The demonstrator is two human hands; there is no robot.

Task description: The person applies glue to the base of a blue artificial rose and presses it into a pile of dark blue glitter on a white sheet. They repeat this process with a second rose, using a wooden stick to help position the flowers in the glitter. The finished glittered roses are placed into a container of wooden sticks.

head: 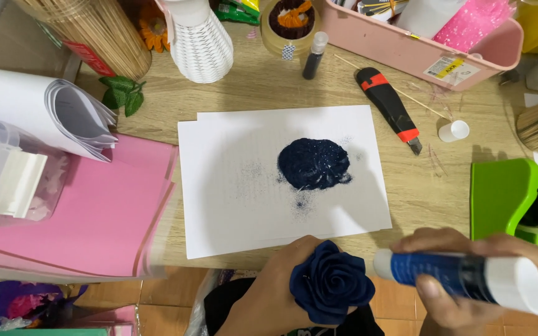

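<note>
Far to the left of our left hand (268,292) we see a stack of pink sheets (88,211), with curled white paper (45,109) above it. Our left hand is closed around a dark blue rose (330,283), holding it from below at the near edge of the table (269,93). Just beyond that hand lies a white sheet (231,186) carrying a heap of dark blue glitter (314,163). Just beside the rose, our right hand (462,274) grips a blue and white glue stick (462,277), lying sideways with its tip pointing at the flower. Beyond the right hand rest a black and red cutter (388,107) and a small white cap (454,130).
</note>
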